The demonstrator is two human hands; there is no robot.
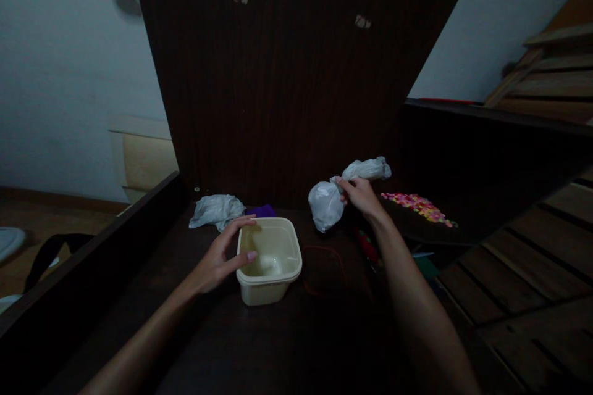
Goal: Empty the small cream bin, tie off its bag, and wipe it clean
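A cream plastic container (266, 291) with rounded corners stands upright on the dark wooden surface, and no contents show inside it. My left hand (217, 264) grips its left rim, thumb over the inner side and fingers along the back edge. My right hand (362, 195) pinches a whitish plastic bag (326, 207) at its narrowed middle. A rounded, filled-looking part of the bag hangs left of the fingers, and a crumpled part sticks out behind them to the right. What the bag contains cannot be made out.
Another crumpled plastic bag (217, 211) and a purple piece (262, 211) lie behind the container. Right of it is a thin reddish loop (340, 252). Beside my right forearm lie a red object (367, 245) and small pink and yellow pieces (419, 206). A tall dark panel (287, 86) rises behind.
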